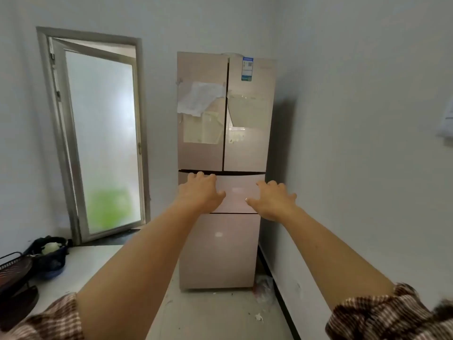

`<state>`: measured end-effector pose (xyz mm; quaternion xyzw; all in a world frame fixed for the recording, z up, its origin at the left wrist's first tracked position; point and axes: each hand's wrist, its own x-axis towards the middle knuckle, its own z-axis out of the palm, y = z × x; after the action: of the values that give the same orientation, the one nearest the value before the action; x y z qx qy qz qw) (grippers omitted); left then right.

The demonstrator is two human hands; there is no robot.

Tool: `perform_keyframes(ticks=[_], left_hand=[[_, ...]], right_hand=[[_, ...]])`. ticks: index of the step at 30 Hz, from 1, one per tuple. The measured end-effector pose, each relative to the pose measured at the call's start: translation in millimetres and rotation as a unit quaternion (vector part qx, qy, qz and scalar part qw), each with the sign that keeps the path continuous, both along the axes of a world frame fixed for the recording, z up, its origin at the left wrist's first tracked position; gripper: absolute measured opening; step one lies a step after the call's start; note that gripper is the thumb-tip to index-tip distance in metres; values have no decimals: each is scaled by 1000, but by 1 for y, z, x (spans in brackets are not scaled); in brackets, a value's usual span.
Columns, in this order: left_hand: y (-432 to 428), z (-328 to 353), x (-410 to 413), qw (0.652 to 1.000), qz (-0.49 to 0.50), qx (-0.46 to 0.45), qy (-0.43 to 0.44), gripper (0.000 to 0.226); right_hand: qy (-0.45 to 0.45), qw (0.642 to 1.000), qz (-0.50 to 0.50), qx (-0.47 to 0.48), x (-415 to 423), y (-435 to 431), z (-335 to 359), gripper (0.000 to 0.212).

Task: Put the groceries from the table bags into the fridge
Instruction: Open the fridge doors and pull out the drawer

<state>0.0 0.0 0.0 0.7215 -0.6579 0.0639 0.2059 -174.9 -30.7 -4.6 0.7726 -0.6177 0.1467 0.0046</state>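
L grip (201,192): fingers spread and a bit bent, nothing in it, tips up at the top edge of the mid drawer (239,192), by the dark gap under the doors. Can't tell if they hook in or just touch. R grip (274,200): fingers apart, slack, empty, in front of the same drawer's right part, thumb pointing in toward the L one. Both arms stretched straight fwd, checked sleeves (392,315) ending near the elbows.

Fridge (247,148) stands dead ahead in the corner, right side near the wall, all shut: two upper doors, mid drawer, btm drawer (220,251). Crumpled paper (198,99) on the upper left door, label (247,69) at the top of the right one. Left of the fridge, a frosted glass door (103,143), pane angled out of its frame.

Low left: white worktop (83,268) w/ a dark blue bag (52,266), sth pale showing in its mouth, and a dark wire rack (12,266) at the frame edge. Floor (208,315) has bits of litter. Plastic scrap (263,285) lies by the fridge's btm right corner.
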Motion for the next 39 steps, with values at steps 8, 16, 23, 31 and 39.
perform_keyframes(ticks=[8,16,23,31,39], left_hand=[[-141,-5,58,1000,-4,4,-16,51],[-308,-8,114,996,-30,-24,77,49],[-450,-34,139,977,-45,-33,205,48],[-619,-77,143,913,-10,-11,408,45],[-743,-129,153,794,83,18,602,50]], right_hand=[[-17,1000,-6,-6,58,-138,-7,63],[-15,999,-28,-18,114,-301,-10,58],[-69,997,-20,-5,139,-438,-35,57],[-209,976,18,56,156,-631,-69,60],[-373,913,4,164,190,-757,-121,61]])
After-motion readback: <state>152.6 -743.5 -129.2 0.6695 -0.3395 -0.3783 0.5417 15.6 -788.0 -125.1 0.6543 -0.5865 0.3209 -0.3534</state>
